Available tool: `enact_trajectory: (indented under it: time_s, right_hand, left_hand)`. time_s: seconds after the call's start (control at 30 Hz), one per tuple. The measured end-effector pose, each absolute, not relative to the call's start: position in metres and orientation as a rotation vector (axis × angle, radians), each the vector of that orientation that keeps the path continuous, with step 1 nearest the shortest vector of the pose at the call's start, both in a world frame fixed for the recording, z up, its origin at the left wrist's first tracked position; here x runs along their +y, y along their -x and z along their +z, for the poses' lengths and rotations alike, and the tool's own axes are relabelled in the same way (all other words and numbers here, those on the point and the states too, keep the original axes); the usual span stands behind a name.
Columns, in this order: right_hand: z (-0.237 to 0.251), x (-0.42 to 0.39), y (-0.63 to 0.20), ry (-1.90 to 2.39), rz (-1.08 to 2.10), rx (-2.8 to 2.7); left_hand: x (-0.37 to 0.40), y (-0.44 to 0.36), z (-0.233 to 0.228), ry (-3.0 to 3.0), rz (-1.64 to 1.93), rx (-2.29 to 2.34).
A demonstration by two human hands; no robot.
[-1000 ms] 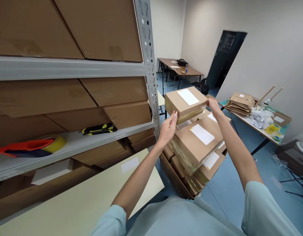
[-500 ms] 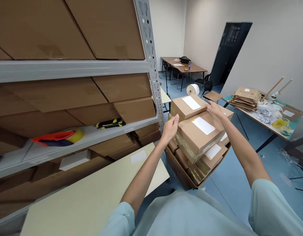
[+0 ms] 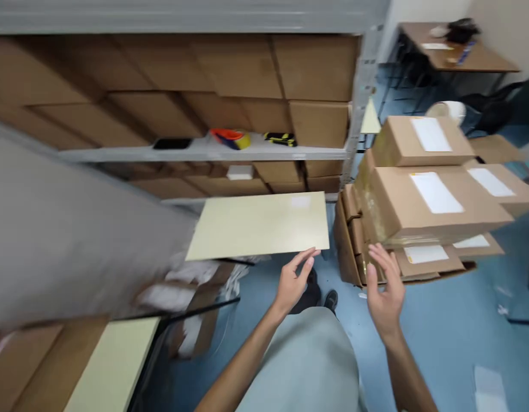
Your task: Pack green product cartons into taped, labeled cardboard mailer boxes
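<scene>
Work room with a blue floor [image 3: 436,343] and a metal shelf [image 3: 319,153] packed with brown boxes [image 3: 319,123]. The labelled box [image 3: 436,220] lies on the stack at right; a smaller box [image 3: 408,143] rises at its far edge, and a carton [image 3: 343,246] surrounds the lower layers. In front of this stack I see the right hand [image 3: 386,300] raised, fingers spread, grasping nothing. The left hand [image 3: 292,283], loosely curved and likewise empty, reaches the near edge of the cream table [image 3: 259,226]; I cannot tell whether its fingertips touch. Beyond the table, a tape roll [image 3: 242,141] sits on the shelf. Handling note, my judgement: with both hands bare between table and stack, good practice keeps the fingers relaxed, passes the table edge without a knock, and leaves the overhanging labelled box unbrushed, since an uneven stack could shift.
</scene>
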State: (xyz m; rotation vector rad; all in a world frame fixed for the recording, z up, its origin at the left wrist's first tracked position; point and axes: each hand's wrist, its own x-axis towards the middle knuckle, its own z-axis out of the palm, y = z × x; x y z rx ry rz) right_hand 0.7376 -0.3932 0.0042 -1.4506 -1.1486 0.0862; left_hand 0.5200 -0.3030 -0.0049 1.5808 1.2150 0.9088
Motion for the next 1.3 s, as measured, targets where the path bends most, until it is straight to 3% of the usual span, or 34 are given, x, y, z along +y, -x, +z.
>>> enact_trajectory:
  time_s: [0.1, 0.23, 0.5, 0.9, 1.3]
  right_hand:
    - [-0.033, -0.405, -0.671, 1.419, 0.419, -1.133]
    - [-0.044, -0.423, -0.609, 1.365, 0.683, -1.216]
    - [-0.004, -0.397, -0.507, 1.215, 0.707, -1.477]
    - [0.013, -0.389, -0.188, 0.731, 1.061, -1.985]
    - [-0.001, -0.403, 0.017, 0.135, 1.476, -2.516]
  left_hand:
    - [-0.327, -0.483, -0.010, -1.539, 1.003, 1.329]
    - [-0.348, -0.440, -0.010, -1.438, 1.179, 1.391]
    - [-0.381, -0.334, 0.004, -1.429, 1.468, 1.282]
    - [-0.496, -0.045, -0.005, -0.948, 1.991, 1.638]
    - [-0.577, 0.055, -0.025, -0.094, 2.376, 1.952]
